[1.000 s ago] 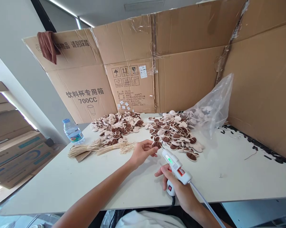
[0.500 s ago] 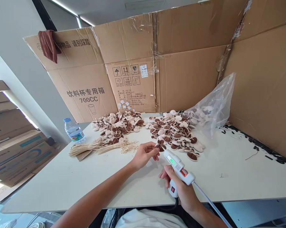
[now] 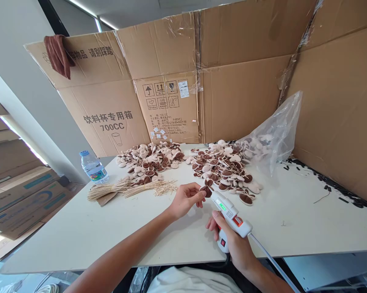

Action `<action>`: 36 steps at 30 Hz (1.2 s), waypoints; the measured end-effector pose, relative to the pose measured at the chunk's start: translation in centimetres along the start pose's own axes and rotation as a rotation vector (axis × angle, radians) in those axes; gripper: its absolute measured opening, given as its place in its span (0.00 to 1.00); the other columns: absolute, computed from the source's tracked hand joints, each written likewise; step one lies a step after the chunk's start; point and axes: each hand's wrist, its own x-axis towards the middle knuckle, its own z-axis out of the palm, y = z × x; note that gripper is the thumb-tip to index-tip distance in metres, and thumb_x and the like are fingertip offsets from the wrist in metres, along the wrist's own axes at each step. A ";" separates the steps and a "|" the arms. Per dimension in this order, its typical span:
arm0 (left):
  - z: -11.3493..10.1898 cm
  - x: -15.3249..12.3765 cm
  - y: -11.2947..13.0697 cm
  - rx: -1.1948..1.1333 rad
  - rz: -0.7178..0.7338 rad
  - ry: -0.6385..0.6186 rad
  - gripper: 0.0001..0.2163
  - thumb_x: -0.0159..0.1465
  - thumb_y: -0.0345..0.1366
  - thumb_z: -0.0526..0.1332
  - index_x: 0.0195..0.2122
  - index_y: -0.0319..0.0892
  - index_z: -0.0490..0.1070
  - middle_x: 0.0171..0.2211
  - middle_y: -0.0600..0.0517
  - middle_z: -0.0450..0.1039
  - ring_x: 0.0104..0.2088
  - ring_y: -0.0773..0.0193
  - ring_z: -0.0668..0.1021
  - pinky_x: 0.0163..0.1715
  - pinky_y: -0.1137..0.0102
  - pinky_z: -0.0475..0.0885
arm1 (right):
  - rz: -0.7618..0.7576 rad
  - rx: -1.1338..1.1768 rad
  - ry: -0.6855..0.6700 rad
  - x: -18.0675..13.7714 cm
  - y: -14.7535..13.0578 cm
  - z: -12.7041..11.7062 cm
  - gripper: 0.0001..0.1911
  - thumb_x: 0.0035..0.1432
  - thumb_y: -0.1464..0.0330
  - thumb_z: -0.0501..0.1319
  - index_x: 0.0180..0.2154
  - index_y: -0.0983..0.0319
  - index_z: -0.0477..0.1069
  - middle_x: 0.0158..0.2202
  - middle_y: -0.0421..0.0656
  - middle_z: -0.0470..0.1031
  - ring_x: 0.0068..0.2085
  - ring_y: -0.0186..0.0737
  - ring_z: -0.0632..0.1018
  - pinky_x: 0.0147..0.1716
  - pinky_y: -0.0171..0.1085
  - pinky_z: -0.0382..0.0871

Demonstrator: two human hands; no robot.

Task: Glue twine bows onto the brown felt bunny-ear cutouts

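Between the thumb and fingers of my left hand (image 3: pixel 187 199) is a small brown felt piece (image 3: pixel 206 189), its rounded lobes facing up. My right hand (image 3: pixel 232 236) is wrapped round the handle of a white glue gun (image 3: pixel 227 209) with a green lit display and an orange part. The gun's nozzle points up and left, at or very close to the felt piece; I cannot tell whether it touches. A long glue stick (image 3: pixel 267 254) trails from the gun's rear. Just beyond my hands lies a heap of brown and cream felt pieces (image 3: pixel 229 173).
A second felt heap (image 3: pixel 154 160) lies at the back left, with bundles of thin cord (image 3: pixel 119 189) before it. A water bottle (image 3: pixel 93 167) stands at the left edge. A clear plastic bag (image 3: pixel 271 138) sits at the back right. Cardboard walls (image 3: pixel 241 97) enclose the table's far side.
The view has shifted slightly. The glue gun and my right hand sit a touch further right and lower, while both hands keep their grips. The felt piece looks slightly turned.
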 end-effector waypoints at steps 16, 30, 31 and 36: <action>0.1 0.0 -0.1 0.027 0.027 0.005 0.18 0.62 0.50 0.68 0.33 0.37 0.74 0.27 0.49 0.76 0.23 0.67 0.75 0.25 0.73 0.69 | 0.033 -0.002 0.000 0.2 0.5 -0.2 0.30 0.62 0.47 0.62 0.18 0.60 0.66 0.21 0.42 0.70 0.26 0.38 0.69 0.23 0.35 0.57; 0.2 0.0 0.0 0.038 0.038 0.014 0.18 0.63 0.49 0.68 0.34 0.36 0.74 0.27 0.49 0.76 0.22 0.68 0.75 0.25 0.73 0.69 | 0.016 -0.038 0.024 0.2 0.8 -0.2 0.31 0.61 0.46 0.62 0.16 0.59 0.65 0.20 0.42 0.70 0.28 0.40 0.73 0.22 0.33 0.59; 0.2 0.0 0.0 0.038 0.039 0.015 0.18 0.63 0.49 0.68 0.34 0.36 0.74 0.26 0.49 0.75 0.22 0.68 0.75 0.25 0.73 0.69 | 0.012 -0.042 0.026 0.2 0.7 -0.2 0.31 0.61 0.46 0.62 0.16 0.59 0.65 0.20 0.42 0.70 0.28 0.41 0.73 0.23 0.34 0.59; 0.2 0.0 -0.2 0.032 0.046 0.009 0.17 0.63 0.49 0.68 0.34 0.36 0.74 0.27 0.49 0.75 0.22 0.69 0.74 0.24 0.74 0.69 | -0.003 -0.056 0.031 0.2 0.8 -0.2 0.31 0.62 0.47 0.62 0.15 0.59 0.65 0.19 0.40 0.68 0.23 0.37 0.68 0.23 0.35 0.60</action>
